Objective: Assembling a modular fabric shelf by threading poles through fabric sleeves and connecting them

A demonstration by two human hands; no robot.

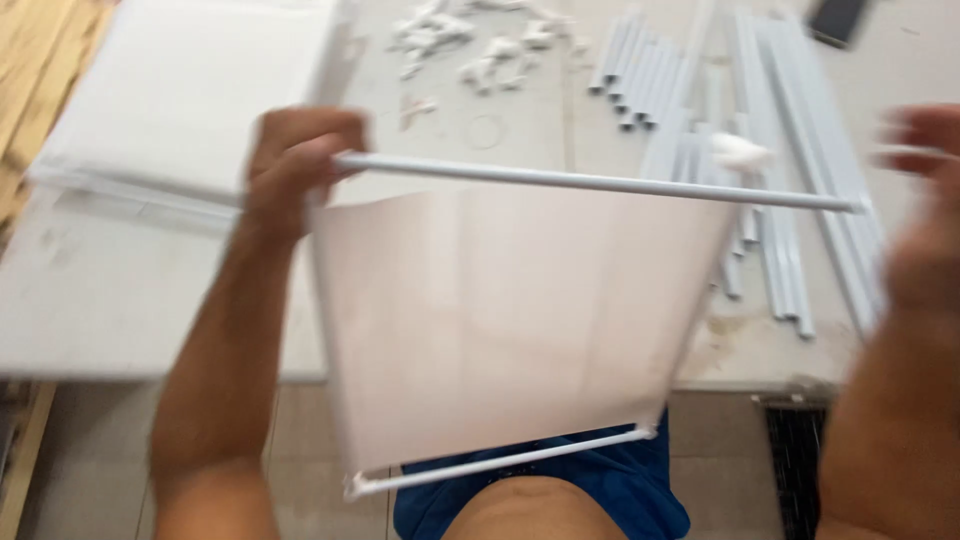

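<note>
Left hand on the rod, panel hanging below it

Your left hand [290,165] has its fingers curled tight around one end of the white rod [590,182]; your right hand [925,200] is blurred near the far end, and you cannot tell whether its fingers are closed or apart. The pale fabric panel [500,320] hangs from that rod over your lap, above the table edge [150,320], with a second rod [500,462] along its lower hem. I'd judge it best to keep the top rod level and steady so the sheet stays flat. Loose grey tubes [780,120] and white connectors [480,45] lie beyond on the table.
</note>
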